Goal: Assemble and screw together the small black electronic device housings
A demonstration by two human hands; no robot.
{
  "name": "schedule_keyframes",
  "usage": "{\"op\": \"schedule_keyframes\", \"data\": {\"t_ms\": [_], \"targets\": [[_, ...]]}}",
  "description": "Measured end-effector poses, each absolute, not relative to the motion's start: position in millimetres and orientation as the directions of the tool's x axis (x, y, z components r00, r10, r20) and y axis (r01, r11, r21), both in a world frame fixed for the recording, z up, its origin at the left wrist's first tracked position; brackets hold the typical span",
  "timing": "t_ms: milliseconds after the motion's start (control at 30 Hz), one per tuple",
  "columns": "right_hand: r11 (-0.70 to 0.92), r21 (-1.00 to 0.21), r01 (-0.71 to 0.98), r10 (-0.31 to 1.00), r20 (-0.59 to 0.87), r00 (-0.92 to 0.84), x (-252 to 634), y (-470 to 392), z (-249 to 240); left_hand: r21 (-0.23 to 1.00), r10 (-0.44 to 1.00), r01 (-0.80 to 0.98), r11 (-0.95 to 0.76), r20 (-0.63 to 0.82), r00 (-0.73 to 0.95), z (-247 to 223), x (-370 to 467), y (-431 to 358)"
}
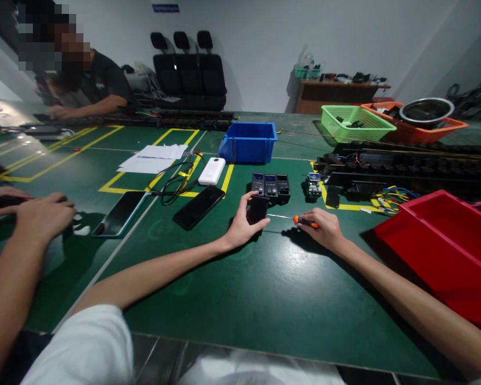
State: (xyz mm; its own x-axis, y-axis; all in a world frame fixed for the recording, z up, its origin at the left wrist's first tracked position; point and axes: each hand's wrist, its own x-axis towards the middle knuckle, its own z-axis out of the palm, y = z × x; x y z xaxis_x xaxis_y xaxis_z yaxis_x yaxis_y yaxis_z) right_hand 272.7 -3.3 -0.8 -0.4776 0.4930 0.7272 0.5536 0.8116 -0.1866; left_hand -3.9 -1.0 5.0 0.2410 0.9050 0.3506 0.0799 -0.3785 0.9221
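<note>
My left hand [242,224] is closed around a small black box-shaped device [258,209], held a little above the green table. In my right hand [323,227] is a screwdriver [304,221] with an orange and black handle. Its thin shaft points left, and the tip reaches the right side of the black device; whether it touches is too small to tell. Just behind my left hand stand several similar black devices [271,187] side by side, with small dark-blue panels on top. A small metal and circuit part [313,185] sits to their right.
Left of my hand lie a black phone [198,207], a white power bank [211,171], another phone [120,214] and papers [152,159]. A blue bin [248,143] stands behind, a red bin [444,256] at right. A co-worker's hands [44,214] are at far left; another person sits opposite.
</note>
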Motion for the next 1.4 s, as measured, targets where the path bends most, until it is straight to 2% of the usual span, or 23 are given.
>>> {"op": "schedule_keyframes", "data": {"t_ms": [233, 767, 967, 1400], "targets": [[0.798, -0.156, 0.583, 0.504, 0.703, -0.501, 273.3, -3.7, -0.4, 0.927, 0.911, 0.081, -0.366, 0.339, 0.234, 4.8, -3.8, -1.1], [0.770, -0.173, 0.615, 0.557, 0.652, -0.515, 272.9, -6.3, -0.3, 0.919, 0.901, 0.082, -0.386, 0.356, 0.247, 5.6, -3.5, -1.4], [0.775, -0.162, 0.611, 0.543, 0.665, -0.513, 272.8, -6.0, -1.3, 0.938, 0.904, 0.041, -0.344, 0.320, 0.283, 5.0, -3.0, -3.4], [0.769, -0.150, 0.621, 0.540, 0.671, -0.507, 273.8, -4.0, -1.7, 0.932, 0.902, 0.045, -0.359, 0.334, 0.275, 7.7, -3.3, -4.1]]}}
